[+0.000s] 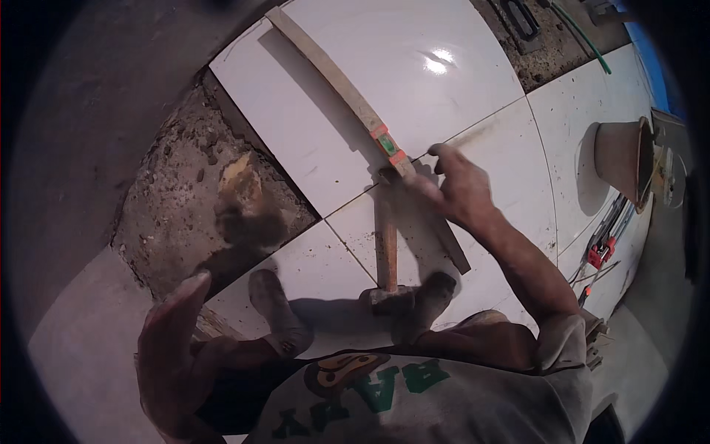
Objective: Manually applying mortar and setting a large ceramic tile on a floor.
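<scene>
A long straightedge bar [333, 81] lies diagonally across the white tiles [384, 44], with a small green-and-orange spirit level [386, 145] on it. My right hand [458, 189] is over the bar just below the level, index finger and thumb apart, the thumb at the bar; its other fingers are partly hidden. Beneath and left of it, a wooden-handled hammer [390, 251] lies between my sock-covered feet, its head toward me. My left hand [177, 303] is at the lower left beside the rough concrete patch [170, 200], fingers stretched out, holding nothing.
A tan bucket [617, 155] stands at the right, near a tile cutter with red parts [603, 248]. A green hose [584, 41] lies on another rough patch [543, 55] at the top right. A blue sheet [647, 66] is at the far right.
</scene>
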The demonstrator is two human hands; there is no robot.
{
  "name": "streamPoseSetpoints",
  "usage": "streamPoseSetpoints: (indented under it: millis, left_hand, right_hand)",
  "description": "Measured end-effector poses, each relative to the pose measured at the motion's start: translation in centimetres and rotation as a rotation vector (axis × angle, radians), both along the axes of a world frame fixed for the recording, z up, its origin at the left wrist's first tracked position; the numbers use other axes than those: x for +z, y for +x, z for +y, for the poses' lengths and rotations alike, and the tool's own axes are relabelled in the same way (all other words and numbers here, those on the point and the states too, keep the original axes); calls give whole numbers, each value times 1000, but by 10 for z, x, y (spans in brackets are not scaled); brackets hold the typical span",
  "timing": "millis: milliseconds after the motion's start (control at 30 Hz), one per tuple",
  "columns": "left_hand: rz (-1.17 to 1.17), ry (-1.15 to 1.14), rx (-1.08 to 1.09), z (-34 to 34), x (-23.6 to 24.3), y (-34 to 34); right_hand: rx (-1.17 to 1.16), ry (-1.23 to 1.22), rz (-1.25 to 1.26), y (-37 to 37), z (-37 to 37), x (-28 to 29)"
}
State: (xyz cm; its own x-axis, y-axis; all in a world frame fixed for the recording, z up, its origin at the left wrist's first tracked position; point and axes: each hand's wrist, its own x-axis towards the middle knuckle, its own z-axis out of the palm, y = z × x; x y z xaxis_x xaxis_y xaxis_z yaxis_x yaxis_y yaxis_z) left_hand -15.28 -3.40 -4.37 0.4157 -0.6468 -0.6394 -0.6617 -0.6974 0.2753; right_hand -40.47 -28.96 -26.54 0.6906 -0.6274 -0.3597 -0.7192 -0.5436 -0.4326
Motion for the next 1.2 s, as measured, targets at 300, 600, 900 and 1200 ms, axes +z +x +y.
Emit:
streamPoseSetpoints:
  millis: [300,600,900,1200]
  left_hand:
    - [19,78,-8,-12,-6,9]
    - [76,55,91,-28,-10,-2]
    - [67,2,98,-28,-15,-5]
    - [75,-44,161,-33,-15,-11]
  right_hand:
    - [-191,18,-130,-22,-16,18]
    - [422,471,247,-14,77,8]
    - [543,480,-27,-11,83,3]
    - [470,435,-149,-6,58,16]
